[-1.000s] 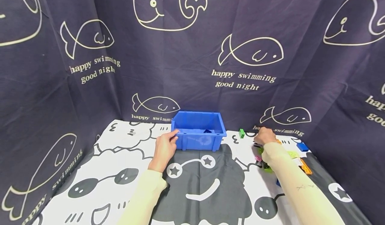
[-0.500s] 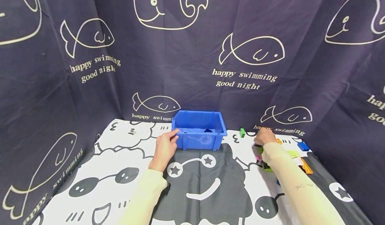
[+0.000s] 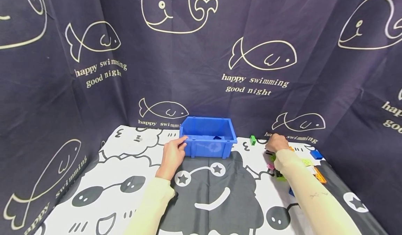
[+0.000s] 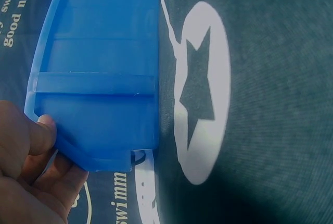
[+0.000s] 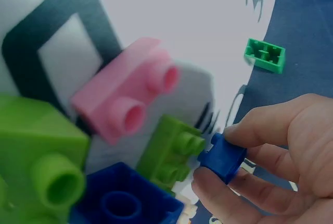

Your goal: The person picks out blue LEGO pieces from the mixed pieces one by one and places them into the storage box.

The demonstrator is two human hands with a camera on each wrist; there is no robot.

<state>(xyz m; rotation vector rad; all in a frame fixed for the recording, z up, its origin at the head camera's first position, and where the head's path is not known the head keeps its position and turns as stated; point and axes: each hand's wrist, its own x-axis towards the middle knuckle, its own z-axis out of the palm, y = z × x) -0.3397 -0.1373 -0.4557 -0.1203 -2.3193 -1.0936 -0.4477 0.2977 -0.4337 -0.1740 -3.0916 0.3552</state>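
Note:
At the front left corner of a blue plastic bin [image 3: 207, 148], my left hand [image 3: 173, 154] grips the rim. The left wrist view shows the thumb [image 4: 46, 129] on the near side of that rim and the fingers curled behind it. Over at the right, my right hand [image 3: 277, 142] pinches a small blue toy brick [image 5: 226, 159] between thumb and fingertips. Beside that brick, in the right wrist view, lie a lime green brick [image 5: 171, 151] and a pink brick [image 5: 125, 91]. A larger blue brick [image 5: 125, 195] and a big lime brick [image 5: 39, 151] are nearer the camera.
A bright green brick [image 3: 252, 140] stands between the bin and my right hand. Another blue block [image 3: 316, 154] and an orange piece [image 3: 319, 174] lie farther right, partly past my sleeve. A dark blue piece [image 3: 216, 137] is inside the bin. The dark curtain [image 3: 201, 71] rises behind.

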